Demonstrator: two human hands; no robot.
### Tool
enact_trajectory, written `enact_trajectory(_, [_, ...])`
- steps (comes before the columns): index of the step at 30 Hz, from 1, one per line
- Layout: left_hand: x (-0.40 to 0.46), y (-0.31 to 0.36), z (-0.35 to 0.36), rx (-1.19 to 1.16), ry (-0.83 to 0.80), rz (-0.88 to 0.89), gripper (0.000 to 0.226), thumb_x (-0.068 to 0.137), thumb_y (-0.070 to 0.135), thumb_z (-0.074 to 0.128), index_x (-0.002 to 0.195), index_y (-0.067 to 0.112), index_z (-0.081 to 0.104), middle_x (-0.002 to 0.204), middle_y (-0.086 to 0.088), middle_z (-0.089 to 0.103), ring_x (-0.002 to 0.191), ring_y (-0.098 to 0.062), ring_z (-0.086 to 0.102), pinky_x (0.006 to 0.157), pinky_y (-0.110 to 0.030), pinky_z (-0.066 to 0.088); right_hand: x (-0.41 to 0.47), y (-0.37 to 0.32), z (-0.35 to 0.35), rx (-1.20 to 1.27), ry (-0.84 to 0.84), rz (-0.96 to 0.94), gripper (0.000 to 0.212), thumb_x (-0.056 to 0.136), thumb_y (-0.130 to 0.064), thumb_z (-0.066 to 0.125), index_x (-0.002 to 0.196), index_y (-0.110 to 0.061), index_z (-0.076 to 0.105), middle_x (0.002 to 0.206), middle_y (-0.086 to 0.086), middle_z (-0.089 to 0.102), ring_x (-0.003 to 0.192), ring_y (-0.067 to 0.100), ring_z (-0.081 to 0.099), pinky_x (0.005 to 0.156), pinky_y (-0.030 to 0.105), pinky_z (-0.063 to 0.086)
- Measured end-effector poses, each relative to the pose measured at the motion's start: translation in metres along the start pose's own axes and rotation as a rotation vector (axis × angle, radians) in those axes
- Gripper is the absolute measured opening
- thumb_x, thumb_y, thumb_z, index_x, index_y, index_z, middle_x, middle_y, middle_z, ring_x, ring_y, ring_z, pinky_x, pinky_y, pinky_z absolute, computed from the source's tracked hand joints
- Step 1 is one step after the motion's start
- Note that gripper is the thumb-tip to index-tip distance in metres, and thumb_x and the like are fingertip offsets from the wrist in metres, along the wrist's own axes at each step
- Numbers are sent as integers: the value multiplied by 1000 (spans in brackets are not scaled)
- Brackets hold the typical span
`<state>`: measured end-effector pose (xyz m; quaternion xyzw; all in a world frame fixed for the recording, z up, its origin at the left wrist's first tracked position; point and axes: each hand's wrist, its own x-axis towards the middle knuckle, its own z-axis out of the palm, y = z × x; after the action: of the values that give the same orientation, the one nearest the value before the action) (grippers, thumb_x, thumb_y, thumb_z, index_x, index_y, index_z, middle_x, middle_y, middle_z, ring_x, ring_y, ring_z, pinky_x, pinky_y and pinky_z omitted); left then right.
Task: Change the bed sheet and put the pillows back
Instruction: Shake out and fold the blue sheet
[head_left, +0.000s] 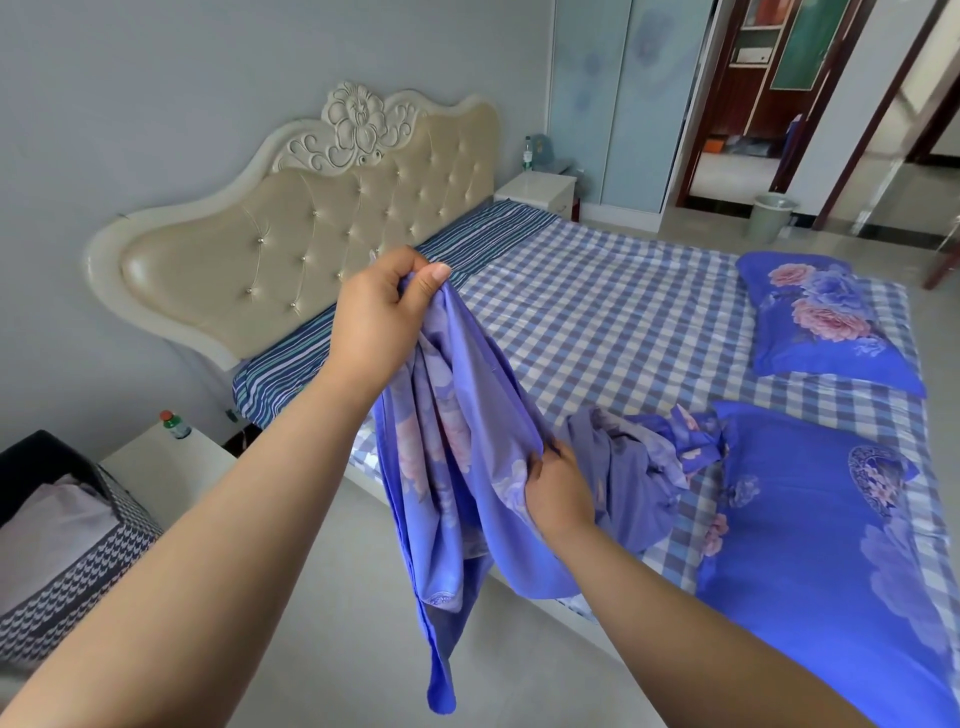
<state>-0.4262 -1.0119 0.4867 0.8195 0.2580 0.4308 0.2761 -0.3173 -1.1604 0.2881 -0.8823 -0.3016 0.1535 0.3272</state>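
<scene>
1. Left hand (382, 317), raised in front of the headboard, pinches a bunched edge of the blue-violet floral cotton bed sheet (457, 467) between thumb and curled fingers.
2. Right hand (558, 491), lower and nearer the bed's edge, grips a fold of the same sheet with its fingers curled into the cloth.
3. Between the hands the sheet hangs in loose folds over the side of the bed, its tail dangling above the pale tiled floor (337, 597); its other end lies crumpled on the mattress.
4. A blue-and-white checked mattress cover (597, 312) is spread over the bed, with a dark blue striped cloth (483, 234) at the head end, against the cream tufted headboard (291, 234) with its carved flower.
5. Two blue floral pillows lie toward the foot: the far pillow (826, 322) and the near pillow (831, 545), which touches the crumpled sheet.
6. A white bedside cabinet (166, 467) at left carries a small green bottle (175, 423).
</scene>
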Motion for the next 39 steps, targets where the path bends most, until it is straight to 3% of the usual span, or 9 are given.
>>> enact_trajectory(6, [5,-4,-4,-33,23,-65,30,93,32,59,65,29,47,57,6,43,52,1,40,53,-11,32,0,8,4,91,44,18,25,97,-20,39,90,-8,60,89,9,64,77,25,57,66,28,40])
enact_trajectory(10, [4,3,-1,-57,2,-57,30,93,30,59,65,28,47,59,6,44,53,2,40,54,-10,33,-4,3,15,256,-84,-3,28,101,-22,37,123,-27,54,104,-12,60,95,13,59,69,5,37])
enact_trajectory(13, [4,8,1,-89,-26,-43,29,93,27,59,66,28,49,61,9,46,55,4,43,56,-8,35,4,-2,18,178,-113,-4,23,101,-30,36,117,-39,51,113,-38,53,112,8,46,89,4,31])
enact_trajectory(18, [6,6,-3,-100,-42,-49,27,93,28,60,66,28,52,60,10,46,53,3,40,55,-9,33,30,-1,21,195,-176,68,45,102,-29,30,147,-26,27,143,-5,42,128,20,45,106,31,34])
enact_trajectory(22, [16,-11,-10,-17,26,-106,29,93,31,58,66,26,50,57,7,43,51,-1,40,52,-10,32,22,6,-2,136,-76,62,34,100,-28,38,99,-3,61,92,9,60,86,26,56,75,32,43])
enact_trajectory(27, [33,-43,-22,77,179,-218,23,95,33,54,81,15,53,59,7,44,66,-19,42,55,-23,29,6,13,-23,75,-246,-6,49,95,-41,48,52,-17,41,48,-2,45,56,18,42,57,31,35])
enact_trajectory(31, [53,-52,-30,68,260,-275,25,97,34,51,80,15,51,58,8,45,63,-18,43,60,-24,28,-13,2,-17,-270,-585,-121,37,98,-34,36,81,-10,59,82,14,57,77,23,51,75,34,42])
enact_trajectory(35, [73,-56,-40,85,344,-295,26,97,35,48,78,17,48,61,-1,48,73,-19,45,64,-24,27,-23,23,-13,-502,-721,-41,33,100,-35,30,75,-21,48,85,4,55,61,9,36,57,20,30])
enact_trajectory(39, [74,-87,-56,92,430,-388,30,98,37,46,88,10,57,70,-1,55,77,-21,48,69,-27,33,30,35,-84,-487,-469,-30,42,103,-38,27,115,-11,57,118,9,59,102,23,55,91,30,40])
